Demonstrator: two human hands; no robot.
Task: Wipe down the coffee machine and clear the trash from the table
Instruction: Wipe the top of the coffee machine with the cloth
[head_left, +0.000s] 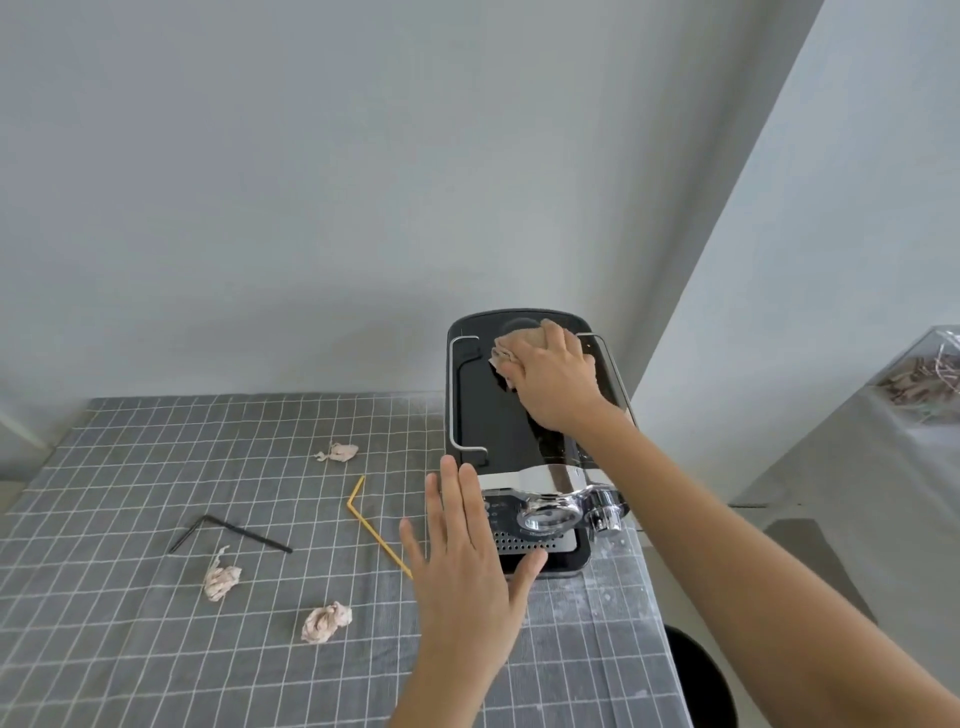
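A black and chrome coffee machine (480, 400) stands at the table's right side. My right hand (558, 384) presses a crumpled beige cloth (511, 345) onto the back of its black top, fingers curled over the cloth. My left hand (467, 566) is flat with straight fingers against the machine's front left side. Three crumpled paper balls lie on the checked tablecloth (130, 649): one far (338, 452), one at the left (221, 578), one near (326, 622). A bent black straw (228, 531) and a bent yellow straw (366, 519) lie between them.
A grey wall runs behind the table. A black round bin (698, 675) sits on the floor off the table's right edge. Farther right, a grey unit carries a clear container (930, 374) of shredded paper.
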